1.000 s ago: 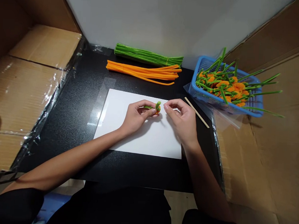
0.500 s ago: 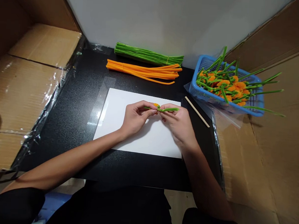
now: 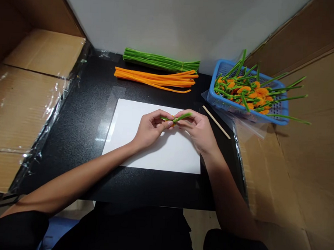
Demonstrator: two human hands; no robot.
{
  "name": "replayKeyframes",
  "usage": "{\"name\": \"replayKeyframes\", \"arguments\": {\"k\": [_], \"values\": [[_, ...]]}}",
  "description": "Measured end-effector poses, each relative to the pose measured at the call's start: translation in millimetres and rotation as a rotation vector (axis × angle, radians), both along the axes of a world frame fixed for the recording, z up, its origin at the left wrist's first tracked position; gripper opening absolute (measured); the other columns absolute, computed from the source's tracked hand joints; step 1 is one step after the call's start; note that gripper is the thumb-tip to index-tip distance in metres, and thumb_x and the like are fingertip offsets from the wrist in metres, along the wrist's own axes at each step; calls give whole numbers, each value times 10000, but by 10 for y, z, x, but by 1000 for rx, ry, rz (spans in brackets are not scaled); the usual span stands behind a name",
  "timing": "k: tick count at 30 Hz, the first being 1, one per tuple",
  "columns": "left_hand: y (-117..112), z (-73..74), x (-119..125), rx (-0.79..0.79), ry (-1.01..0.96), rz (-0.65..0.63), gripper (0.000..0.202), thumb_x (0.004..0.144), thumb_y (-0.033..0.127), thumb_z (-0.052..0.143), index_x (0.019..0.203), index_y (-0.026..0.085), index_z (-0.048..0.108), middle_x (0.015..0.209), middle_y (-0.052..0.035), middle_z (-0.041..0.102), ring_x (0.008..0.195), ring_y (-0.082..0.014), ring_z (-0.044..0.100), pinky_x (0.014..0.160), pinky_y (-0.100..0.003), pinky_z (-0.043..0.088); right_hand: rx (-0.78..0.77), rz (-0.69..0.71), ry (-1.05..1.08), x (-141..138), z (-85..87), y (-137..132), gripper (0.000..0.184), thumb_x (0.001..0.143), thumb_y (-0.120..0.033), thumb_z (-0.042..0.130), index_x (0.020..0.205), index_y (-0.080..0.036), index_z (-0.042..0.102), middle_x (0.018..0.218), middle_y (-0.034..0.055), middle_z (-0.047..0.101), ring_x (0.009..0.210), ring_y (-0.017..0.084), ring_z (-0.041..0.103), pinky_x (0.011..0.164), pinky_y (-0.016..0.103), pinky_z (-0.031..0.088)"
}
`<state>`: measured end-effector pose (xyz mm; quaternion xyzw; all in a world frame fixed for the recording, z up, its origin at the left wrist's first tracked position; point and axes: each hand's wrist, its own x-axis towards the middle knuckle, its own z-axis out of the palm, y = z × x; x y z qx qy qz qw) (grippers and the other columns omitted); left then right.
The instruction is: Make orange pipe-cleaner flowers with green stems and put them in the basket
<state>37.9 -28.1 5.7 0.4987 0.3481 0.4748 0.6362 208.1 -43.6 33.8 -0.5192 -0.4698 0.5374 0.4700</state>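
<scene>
Above a white sheet of paper (image 3: 154,154), my two hands meet at their fingertips around a small pipe-cleaner piece. My left hand (image 3: 151,128) pinches the green pipe cleaner (image 3: 183,117) near its middle, thumb and forefinger together. My right hand (image 3: 198,132) is closed on the same green stem, whose free end sticks out over the fingers and points up to the right. Bits of an orange pipe-cleaner shape (image 3: 173,117) show between the fingertips; most of it is hidden by them.
Behind the paper lie a green pipe-cleaner bundle (image 3: 158,60) and an orange pipe-cleaner bundle (image 3: 155,79). A blue basket (image 3: 284,117) at right holds several orange-and-green pieces, stems jutting over its rim. A thin wooden stick (image 3: 216,122) lies beside the paper. Cardboard (image 3: 26,111) borders the black table (image 3: 87,110).
The green stem's free end has tilted from nearly level to slanting upward, and my right fingers have shifted up around it. The whole view has moved slightly.
</scene>
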Motion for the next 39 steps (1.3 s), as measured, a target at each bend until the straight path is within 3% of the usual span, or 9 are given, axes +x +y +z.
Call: {"name": "replayKeyframes", "arguments": {"k": [6,11,14,19,21,23,26,30,39], "values": [[-25,3,0,14,34,15,165,760,251,786,873,149,720,883,-59,753,765,-156,724,709,-260,598,-214,17,149,-49,8,-28,217,658,-335,831,762,-185,714,765,17,666,650,137,601,592,264,455],[-50,5,12,65,125,40,97,772,195,755,848,148,718,908,-68,769,804,-176,735,738,-295,612,-182,11,12,-47,44,-52,280,692,-418,809,727,-175,675,716,9,613,618,122,534,551,256,387],[-68,-7,-15,250,219,43,61,823,135,679,841,167,729,944,-56,779,856,-172,741,802,-306,614,-164,46,-25,-53,79,-74,302,718,-441,789,744,-165,667,705,8,591,630,124,511,583,270,378],[-86,-43,-99,766,390,87,202,868,67,580,922,188,733,1026,-61,778,905,-165,748,785,-282,608,-318,87,-36,-61,132,-91,316,745,-444,752,664,-167,625,592,-18,510,548,102,417,526,265,297],[-82,-49,-110,849,413,95,196,876,73,581,921,188,733,1025,-64,779,894,-161,749,775,-270,606,-326,94,-16,-71,125,-88,322,739,-446,757,658,-165,623,557,-30,484,522,92,381,505,261,263],[-74,-40,-98,769,388,103,172,879,91,597,913,188,735,1004,-53,781,880,-156,748,777,-262,608,-303,63,37,-90,106,-82,320,720,-451,777,702,-163,636,576,-29,513,513,86,388,489,253,264],[-50,-5,-59,461,270,135,67,862,194,682,906,179,730,929,-40,776,824,-155,744,764,-266,615,-214,-26,118,-129,65,-68,319,684,-435,813,793,-183,651,719,-1,607,587,106,506,477,231,323],[3,14,-35,163,83,162,236,758,318,806,901,167,693,898,-45,757,813,-177,744,781,-309,620,7,-83,39,-184,-1,-59,290,690,-392,822,875,-226,674,876,13,654,802,166,614,542,231,443],[45,18,-53,-3,-17,68,288,696,295,850,854,171,643,892,-54,771,860,-209,750,738,-296,605,250,-159,-213,-252,-78,-88,115,864,-327,680,871,-247,762,960,52,696,923,207,633,716,313,504]]}}
